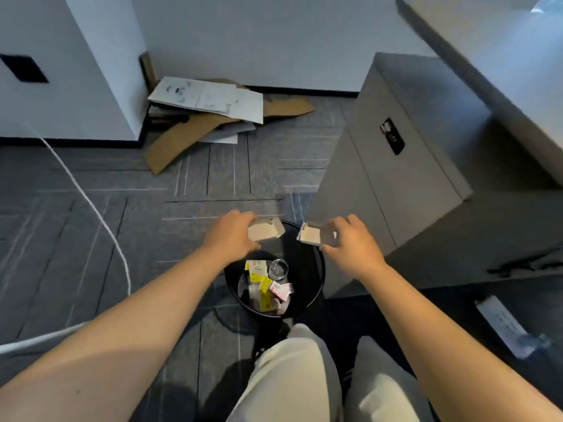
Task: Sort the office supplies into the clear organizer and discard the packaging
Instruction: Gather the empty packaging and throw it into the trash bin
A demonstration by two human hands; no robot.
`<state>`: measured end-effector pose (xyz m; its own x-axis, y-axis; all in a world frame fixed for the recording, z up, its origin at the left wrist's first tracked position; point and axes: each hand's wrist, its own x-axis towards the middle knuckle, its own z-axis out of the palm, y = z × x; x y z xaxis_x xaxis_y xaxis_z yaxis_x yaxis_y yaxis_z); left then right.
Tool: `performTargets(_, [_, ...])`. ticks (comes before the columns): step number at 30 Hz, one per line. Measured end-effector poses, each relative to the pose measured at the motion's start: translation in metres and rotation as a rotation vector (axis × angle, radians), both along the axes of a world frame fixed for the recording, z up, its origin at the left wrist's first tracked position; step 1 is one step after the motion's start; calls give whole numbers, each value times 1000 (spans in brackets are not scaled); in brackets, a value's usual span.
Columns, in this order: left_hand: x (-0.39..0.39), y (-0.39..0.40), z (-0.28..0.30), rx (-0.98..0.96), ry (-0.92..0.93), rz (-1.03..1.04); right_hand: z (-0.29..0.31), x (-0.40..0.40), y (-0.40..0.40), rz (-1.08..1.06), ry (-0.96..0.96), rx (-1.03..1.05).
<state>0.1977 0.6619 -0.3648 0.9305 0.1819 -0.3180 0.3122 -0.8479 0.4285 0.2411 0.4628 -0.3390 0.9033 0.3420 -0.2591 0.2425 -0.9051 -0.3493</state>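
A thin white cable (91, 205) curves across the grey carpet-tile floor (61, 239) at the far left. Further back, flattened brown cardboard and white printed sheets (213, 114) lie heaped against the white wall. The left hand (231, 236) grips a small open beige cardboard box (265, 230) by its near end, the box jutting rightward from the fingers, held over the far rim of a round black waste bin (313, 287). A gap separates it from a second small open cardboard piece with a white inside (311, 234), pinched between thumb and fingers of the right hand (353, 248), also above the bin. Inside the bin lie yellow and white wrappers (262, 287), a red-printed white packet (281, 290) and a clear round plastic piece (277, 268). A grey metal drawer cabinet (405, 178) stands just beside the bin on the right, under a desk edge (487, 83). Light trousered knees (304, 376) fill the bottom.
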Motion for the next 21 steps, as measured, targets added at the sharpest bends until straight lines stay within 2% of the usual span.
performTargets(6, [37,1,-66,19,103,-12,-73,33,29,79,133,-75])
performTargets(11, [43,-1,-95,4,204,-91,-104,38,35,109,209,-143])
performTargets(16, [41,3,-84,97,216,-180,-92,35,28,135,174,-185])
performTargets(21, [39,-1,-26,238,84,-279,-37,28,18,131,67,-183])
